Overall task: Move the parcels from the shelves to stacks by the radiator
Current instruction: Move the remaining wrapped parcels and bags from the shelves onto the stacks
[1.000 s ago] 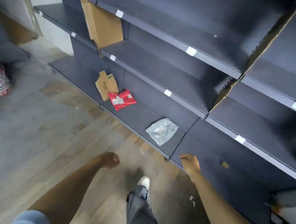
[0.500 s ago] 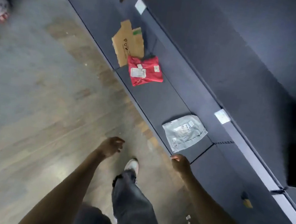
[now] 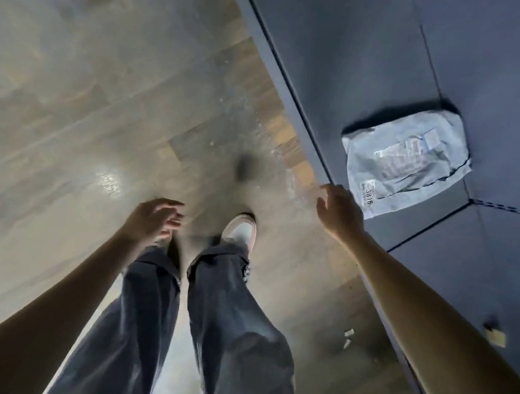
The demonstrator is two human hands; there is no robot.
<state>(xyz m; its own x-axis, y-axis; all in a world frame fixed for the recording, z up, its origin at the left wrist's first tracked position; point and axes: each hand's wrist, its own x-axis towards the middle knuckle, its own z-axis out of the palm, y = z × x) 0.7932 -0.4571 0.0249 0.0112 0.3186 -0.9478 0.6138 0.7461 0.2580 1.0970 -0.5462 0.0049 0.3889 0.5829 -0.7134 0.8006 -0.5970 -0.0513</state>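
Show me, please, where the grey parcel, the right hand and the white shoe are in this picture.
grey parcel point(image 3: 407, 161): head view, on the middle of its label.
right hand point(image 3: 340, 210): head view, on the back of the hand.
white shoe point(image 3: 240, 230): head view, on the toe cap.

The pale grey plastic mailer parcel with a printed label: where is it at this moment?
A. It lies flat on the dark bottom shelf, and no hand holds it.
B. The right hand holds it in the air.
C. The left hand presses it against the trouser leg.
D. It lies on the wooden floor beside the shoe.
A: the pale grey plastic mailer parcel lies flat on the dark bottom shelf, while the right hand is near its corner with open fingers, holding nothing.
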